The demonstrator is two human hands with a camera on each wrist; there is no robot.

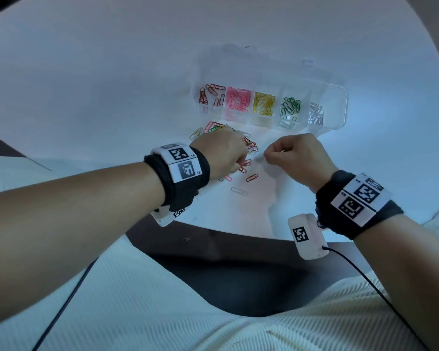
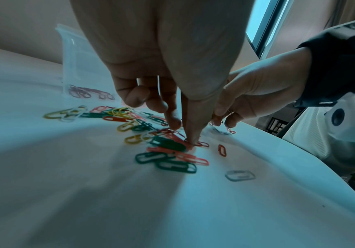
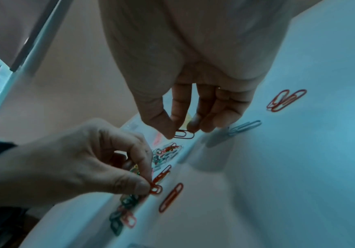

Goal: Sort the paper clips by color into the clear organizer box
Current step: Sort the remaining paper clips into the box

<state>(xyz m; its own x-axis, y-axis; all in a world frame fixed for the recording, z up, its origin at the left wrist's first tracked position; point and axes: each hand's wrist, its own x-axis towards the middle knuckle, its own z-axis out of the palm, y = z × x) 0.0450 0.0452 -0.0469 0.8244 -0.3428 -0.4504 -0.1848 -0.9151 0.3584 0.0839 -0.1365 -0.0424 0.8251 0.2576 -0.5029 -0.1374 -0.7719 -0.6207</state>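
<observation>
The left hand [image 3: 77, 161] pinches a red wire paper clip [image 3: 156, 189] off the white surface [image 1: 112, 84]; the right hand [image 3: 185, 104] pinches a dark red clip [image 3: 183, 134]. Lift each singly, clear of the mixed pile [image 2: 151, 134], then carry toward twelve o'clock to the clear plastic organizer box [image 1: 340, 102], red compartment [image 1: 212, 97] at its nine o'clock end.

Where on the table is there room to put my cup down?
The round white table is bare left of the clear organizer box and beyond it. It's crowded by the loose coloured paper clips beneath both hands.
</observation>
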